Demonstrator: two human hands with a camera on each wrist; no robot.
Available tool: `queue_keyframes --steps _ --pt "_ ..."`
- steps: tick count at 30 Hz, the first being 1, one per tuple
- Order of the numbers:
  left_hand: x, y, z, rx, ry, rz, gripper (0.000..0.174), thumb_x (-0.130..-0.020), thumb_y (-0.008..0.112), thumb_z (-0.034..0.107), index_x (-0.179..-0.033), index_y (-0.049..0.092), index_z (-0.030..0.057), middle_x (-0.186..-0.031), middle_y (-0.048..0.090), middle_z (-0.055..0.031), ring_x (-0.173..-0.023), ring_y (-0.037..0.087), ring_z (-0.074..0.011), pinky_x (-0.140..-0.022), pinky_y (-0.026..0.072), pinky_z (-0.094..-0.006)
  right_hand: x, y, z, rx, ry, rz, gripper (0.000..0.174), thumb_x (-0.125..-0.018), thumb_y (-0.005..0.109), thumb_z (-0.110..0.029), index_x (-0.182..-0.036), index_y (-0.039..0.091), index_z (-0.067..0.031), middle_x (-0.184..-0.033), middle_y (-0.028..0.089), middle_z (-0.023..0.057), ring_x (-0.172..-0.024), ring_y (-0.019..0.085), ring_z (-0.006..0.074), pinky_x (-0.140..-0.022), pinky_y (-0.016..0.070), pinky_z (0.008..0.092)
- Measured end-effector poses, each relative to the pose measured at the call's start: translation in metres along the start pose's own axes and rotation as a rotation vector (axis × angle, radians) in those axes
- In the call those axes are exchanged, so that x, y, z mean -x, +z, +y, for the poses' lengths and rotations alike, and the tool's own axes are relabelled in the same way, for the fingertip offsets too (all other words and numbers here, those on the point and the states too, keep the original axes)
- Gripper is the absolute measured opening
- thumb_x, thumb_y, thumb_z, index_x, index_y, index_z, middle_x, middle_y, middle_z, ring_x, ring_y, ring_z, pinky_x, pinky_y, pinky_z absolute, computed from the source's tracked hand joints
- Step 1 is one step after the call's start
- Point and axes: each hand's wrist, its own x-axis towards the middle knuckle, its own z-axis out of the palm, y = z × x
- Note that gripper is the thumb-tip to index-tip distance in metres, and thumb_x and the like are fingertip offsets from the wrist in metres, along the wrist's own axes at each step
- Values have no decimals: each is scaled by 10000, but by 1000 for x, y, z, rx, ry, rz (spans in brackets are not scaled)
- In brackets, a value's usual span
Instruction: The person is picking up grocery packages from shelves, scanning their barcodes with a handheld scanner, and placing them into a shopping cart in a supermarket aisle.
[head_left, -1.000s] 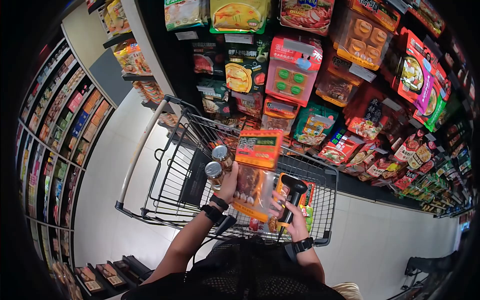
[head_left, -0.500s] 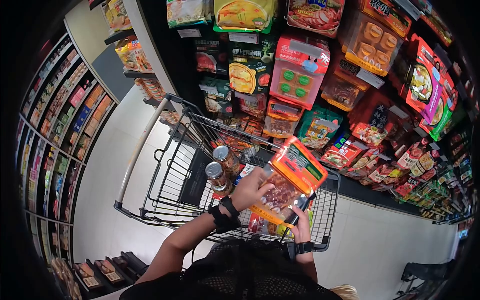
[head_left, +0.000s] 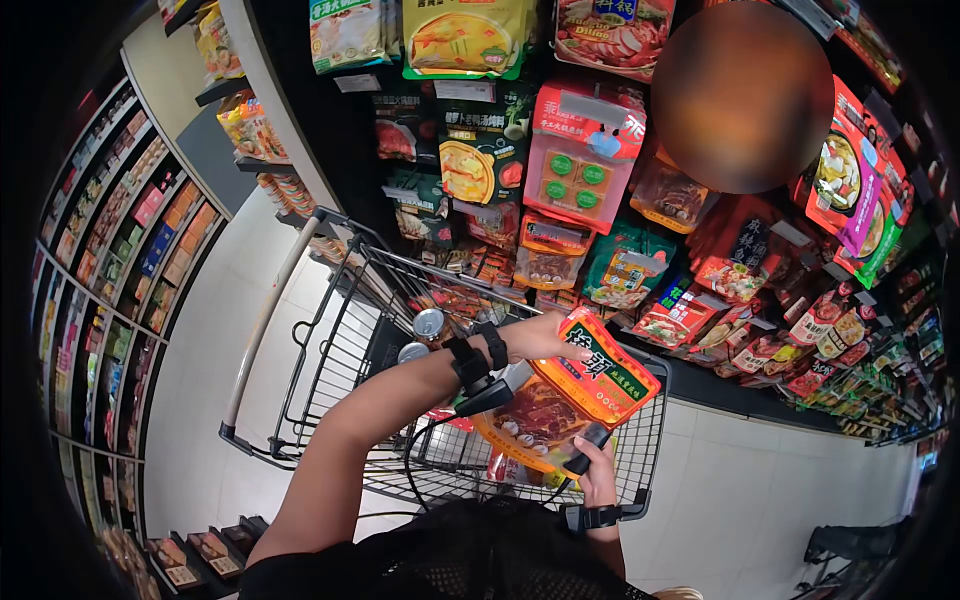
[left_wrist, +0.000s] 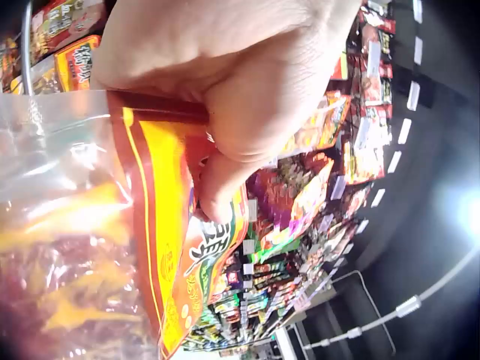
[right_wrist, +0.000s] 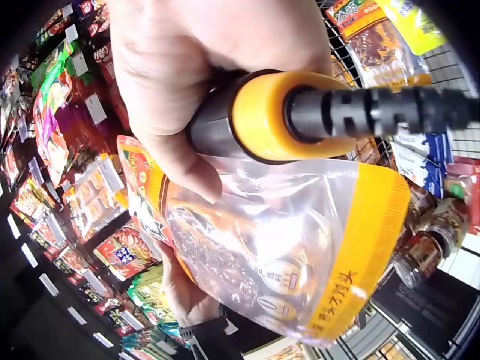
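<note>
In the head view, the left forearm comes in from 7 o'clock, and the left hand [head_left: 535,338] reaches across to the upper left edge of the orange package [head_left: 545,405]. Its grip is closed on this package: the thumb lies over the printed header, as the left wrist view shows, while the other fingers are hidden. The right hand [head_left: 598,475] comes from 5 o'clock. Its grip is curled around a black device [head_left: 588,452], and its thumb touches the clear window of the package.

The package is held tilted above the shopping cart [head_left: 263,318]. Its header points to about 2 o'clock and its lower band to 7 o'clock. From its middle, the left grip is at 11 o'clock and the right grip at 5 o'clock.

The right wrist view shows what the head view hides: an orange ring [right_wrist: 253,116] on the device and a ribbed black cable [right_wrist: 405,111] at 2 o'clock, also blue-and-white packs [right_wrist: 421,166] at 3 o'clock. There two jars [right_wrist: 420,259] at 4 o'clock show their bodies; in the head view, mostly their lids, at 10 o'clock from the package.
</note>
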Motion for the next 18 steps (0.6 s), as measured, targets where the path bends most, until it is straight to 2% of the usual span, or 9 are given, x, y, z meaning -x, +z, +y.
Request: queue_keyframes --steps 3,4,5,7,8,11,13,15,18 --pt "-17 -7 16 -81 8 6 316 -831 665 155 -1088 564 2 -991 642 -52 -868 593 -95 -772 487 -258 -7 -9 1 -177 -4 66 261 -790 604 -21 -1021 497 -73 -848 553 28 -767 589 167 -751 517 324" --pt "-23 -13 23 -98 119 67 318 -831 663 153 -1087 554 0 -984 644 -59 -862 601 -111 -774 492 -271 -9 -8 -2 -182 -5 70 261 -790 604 -21 -1021 497 -73 -848 553 28 -767 589 167 -751 517 324" --pt "-29 -19 28 -114 231 128 320 -831 662 151 -1086 544 -2 -976 646 -66 -855 608 -127 -776 497 -283 -9 -8 -6 -219 -42 40 333 -804 586 -15 -1105 456 -75 -939 555 66 -863 575 194 -802 493 350" --pt "-44 -31 38 113 365 140 326 -838 652 145 -1103 532 -2 -995 640 -68 -879 604 -126 -784 499 -285 -11 -3 -17 -288 -117 -25 478 -833 551 -4 -1271 375 -79 -1123 557 143 -1056 547 247 -904 446 403" --pt "-51 -38 40 123 356 168 314 -847 640 138 -1105 530 -2 -1009 635 -72 -910 596 -121 -796 500 -290 -16 -17 -10 -242 -84 -49 565 -851 529 -5 -1352 282 -93 -1199 527 172 -1189 461 291 -964 402 444" --pt "-80 -48 34 109 357 174 302 -848 636 135 -1097 541 -7 -999 638 -72 -926 592 -127 -807 494 -289 -22 -37 7 -185 12 -23 540 -850 535 -5 -1332 304 -79 -1149 545 182 -1106 527 304 -916 450 436" --pt "-103 -50 22 -153 379 259 321 -822 669 166 -1060 575 -28 -988 644 -65 -861 590 -125 -787 473 -287 -26 -48 20 -220 83 -46 544 -850 531 7 -1338 304 -75 -1104 556 174 -1046 563 300 -883 477 422" --pt "-125 -58 8 -426 246 277 318 -826 669 182 -1057 578 -16 -954 642 -42 -826 565 -95 -738 466 -256 -28 -52 27 -206 76 -64 518 -839 561 -23 -1308 352 -95 -1003 565 107 -982 577 241 -844 495 394" --pt "-141 -76 -16 -331 255 254 309 -822 670 211 -1027 611 -12 -906 650 -40 -794 558 -94 -739 453 -261 -36 -65 42 -237 128 -64 507 -837 556 -10 -1295 363 -113 -883 544 64 -820 569 175 -777 500 383"
